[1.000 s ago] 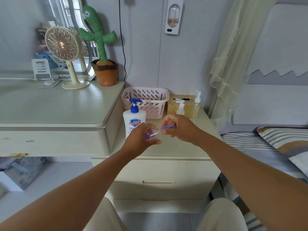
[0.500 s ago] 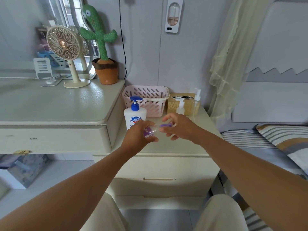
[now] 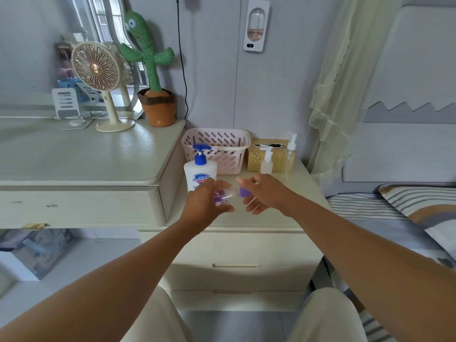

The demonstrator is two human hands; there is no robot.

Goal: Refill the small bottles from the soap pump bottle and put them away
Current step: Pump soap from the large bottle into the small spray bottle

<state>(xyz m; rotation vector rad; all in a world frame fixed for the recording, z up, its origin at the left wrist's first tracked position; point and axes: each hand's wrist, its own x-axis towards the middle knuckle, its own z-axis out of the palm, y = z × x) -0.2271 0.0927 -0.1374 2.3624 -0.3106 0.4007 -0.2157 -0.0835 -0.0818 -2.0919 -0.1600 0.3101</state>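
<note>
- Small clear bottle (image 3: 223, 196) with a purple label sits in the left hand (image 3: 206, 206), lying tilted with its mouth toward the right; the fingers curl round its body, above the front part of the low desk (image 3: 306, 193)
- Right hand (image 3: 265, 193) is just beside it, thumb and forefinger pinched on a purple cap (image 3: 243, 193); the other fingers spread loosely; whether cap and bottle mouth touch I cannot tell, they are very close
- Soap pump bottle (image 3: 200, 169), white with a blue pump, stands upright just behind the left hand, near the left edge of the low desk, close beside the side of the taller desk (image 3: 81, 156)
- Pink basket (image 3: 217, 150) stands behind the pump bottle against the wall; to its right a gold tissue box (image 3: 256, 157), with a small white pump bottle (image 3: 267, 160) in front of it and a taller clear pump bottle (image 3: 290, 154) at its right end
- Bare desk surface lies to the right of the right hand as far as the right edge, and a narrow strip runs along the front edge below both hands
- Taller desk top is mostly open; a fan (image 3: 97, 77) and a cactus toy (image 3: 154, 70) stand at its back
- Bed (image 3: 370, 208) lies just beside the low desk's right edge; a pale curtain (image 3: 338, 90) hangs above that back corner
</note>
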